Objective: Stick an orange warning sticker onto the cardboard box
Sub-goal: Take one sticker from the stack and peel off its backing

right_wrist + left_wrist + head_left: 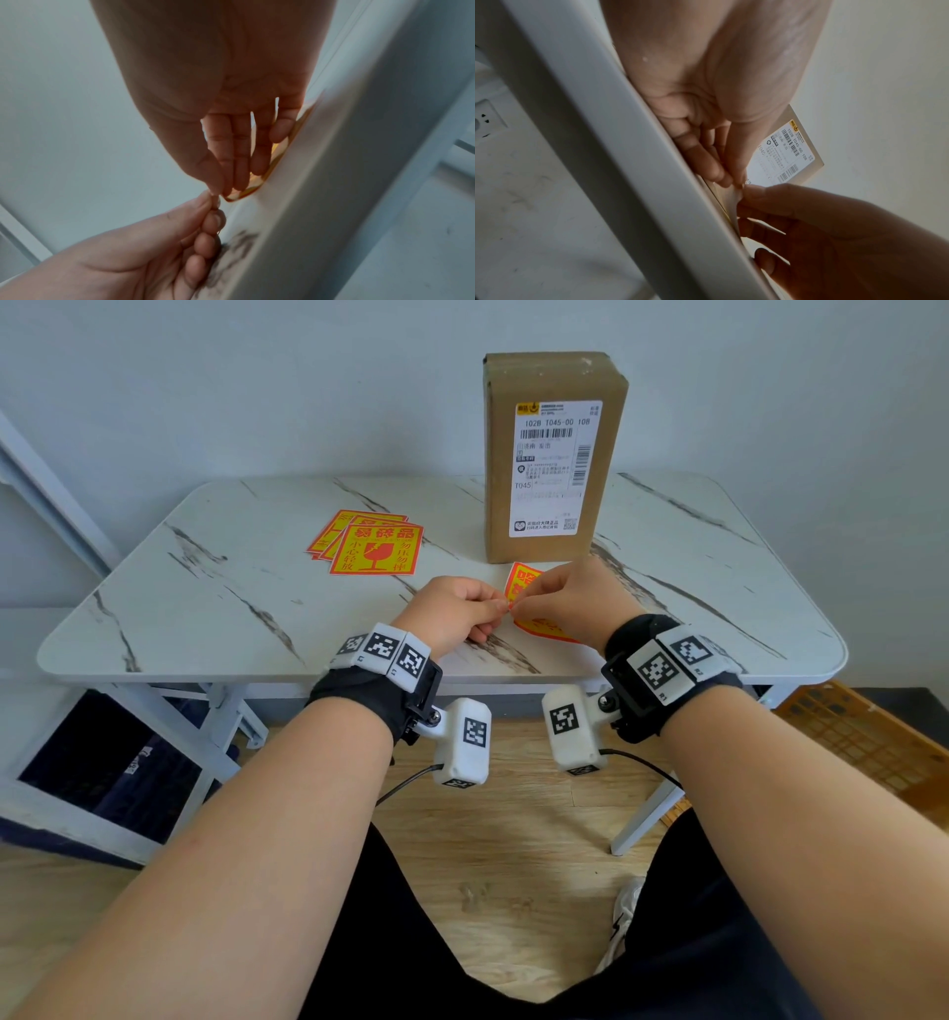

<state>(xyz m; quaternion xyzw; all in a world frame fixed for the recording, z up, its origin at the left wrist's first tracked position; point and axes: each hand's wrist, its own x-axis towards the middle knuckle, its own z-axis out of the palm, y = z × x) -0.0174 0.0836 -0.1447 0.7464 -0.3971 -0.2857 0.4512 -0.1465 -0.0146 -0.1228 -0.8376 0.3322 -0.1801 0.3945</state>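
- left hand [454, 608] and right hand [570, 598] together, both pinching one sticker [524, 582] corner
- sticker just before box [552, 459]
- spare stickers [372, 546] left of box

White marble-look table [215, 588] with grey veining and rounded corners fills the middle of the head view. Up at twelve o'clock stands a box [552, 459], upright on end, white shipping label facing us. Over at ten o'clock, a fanned stack of stickers [372, 546], overlapping, flat on the top. Down at six o'clock, near the front edge and just in front of the box, one sticker [524, 580] lies on the top, partly hidden by hands.
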